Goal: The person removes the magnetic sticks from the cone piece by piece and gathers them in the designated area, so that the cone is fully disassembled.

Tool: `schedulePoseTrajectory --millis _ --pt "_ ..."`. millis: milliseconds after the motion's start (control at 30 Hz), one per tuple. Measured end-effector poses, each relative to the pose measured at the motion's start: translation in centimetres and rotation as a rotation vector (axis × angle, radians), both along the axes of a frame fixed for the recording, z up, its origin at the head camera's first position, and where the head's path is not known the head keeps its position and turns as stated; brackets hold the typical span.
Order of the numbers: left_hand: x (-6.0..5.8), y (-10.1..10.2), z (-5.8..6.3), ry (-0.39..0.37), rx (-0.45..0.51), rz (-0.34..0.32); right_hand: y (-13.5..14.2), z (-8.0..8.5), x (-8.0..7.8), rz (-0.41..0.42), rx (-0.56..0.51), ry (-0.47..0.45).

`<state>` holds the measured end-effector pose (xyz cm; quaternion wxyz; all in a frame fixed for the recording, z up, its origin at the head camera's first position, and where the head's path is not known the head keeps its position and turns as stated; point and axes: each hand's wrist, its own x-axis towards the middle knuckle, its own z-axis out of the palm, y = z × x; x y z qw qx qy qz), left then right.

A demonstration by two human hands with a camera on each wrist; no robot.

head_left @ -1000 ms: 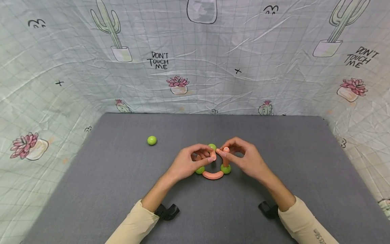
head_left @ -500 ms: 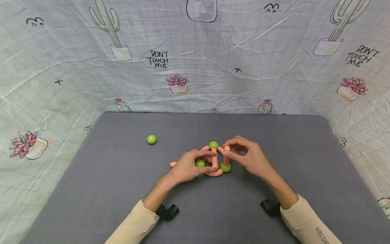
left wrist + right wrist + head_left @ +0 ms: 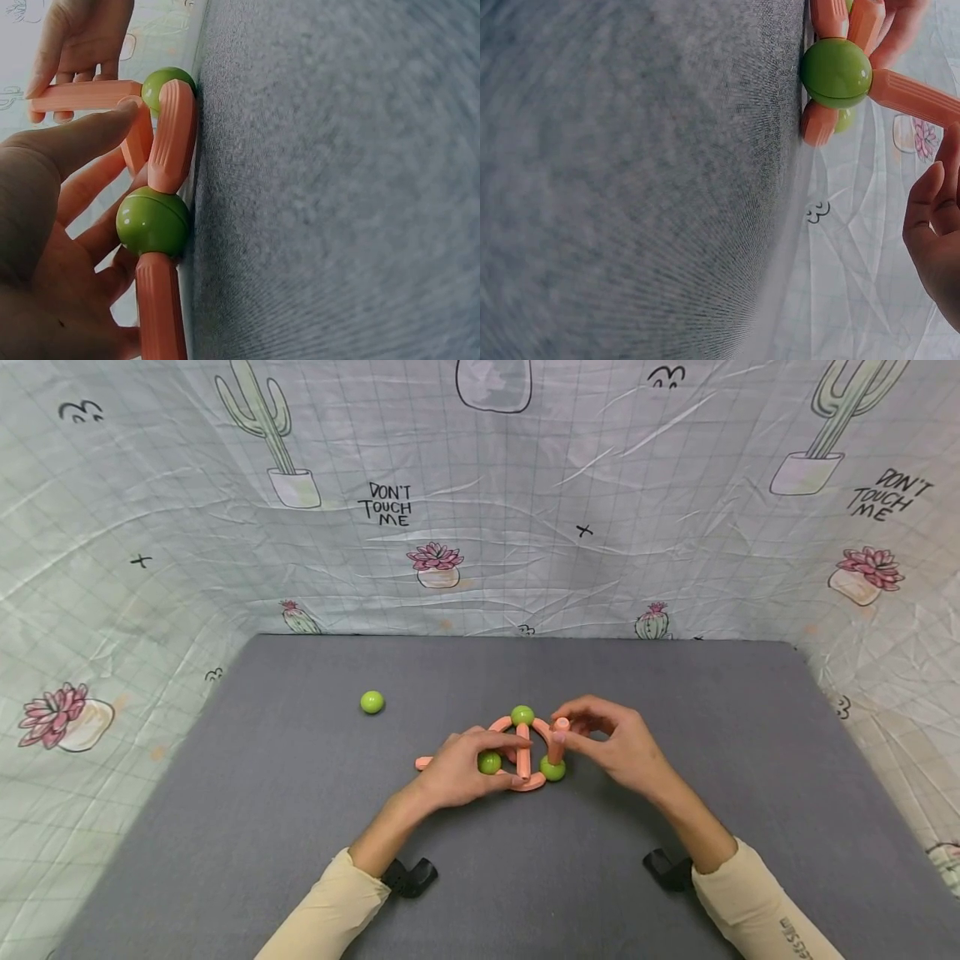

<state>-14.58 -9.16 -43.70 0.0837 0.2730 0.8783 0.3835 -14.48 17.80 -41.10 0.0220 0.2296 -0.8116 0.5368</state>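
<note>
Three green balls, among them the far ball [image 3: 522, 716], the left ball [image 3: 489, 763] and the right ball [image 3: 552, 768], are joined by curved orange pieces into a ring on the table. My left hand [image 3: 459, 768] reaches over the left ball and pinches a straight orange rod [image 3: 522, 753] between thumb and fingers; in the head view this rod lies across the ring. From the right ball an upright orange rod [image 3: 915, 97] sticks out, and my right hand [image 3: 609, 739] pinches its free end. The left hand hides part of the ring.
A loose green ball [image 3: 372, 702] lies on the grey table [image 3: 300, 793], to the left of the ring. Another straight orange rod [image 3: 423, 763] juts out left from behind the left hand. A patterned cloth [image 3: 480, 510] hangs at the back and sides.
The left hand's rod has swung from a short, tilted view over the ring to lying lengthwise across it. My right hand has shifted slightly right, still at the upright rod.
</note>
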Motion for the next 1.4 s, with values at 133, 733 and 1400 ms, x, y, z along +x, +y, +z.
schedulePoseTrajectory --millis 133,733,1400 --pt "-0.1 -0.4 0.1 0.001 0.0 0.011 0.2 -0.2 -0.1 0.005 0.003 0.024" --pt "-0.4 -1.0 0.1 0.03 0.002 -0.016 1.3 -0.2 0.2 0.015 0.029 -0.033" --pt "-0.6 -1.3 -0.1 0.085 0.011 -0.028 3.6 -0.3 0.4 0.08 0.091 -0.093"
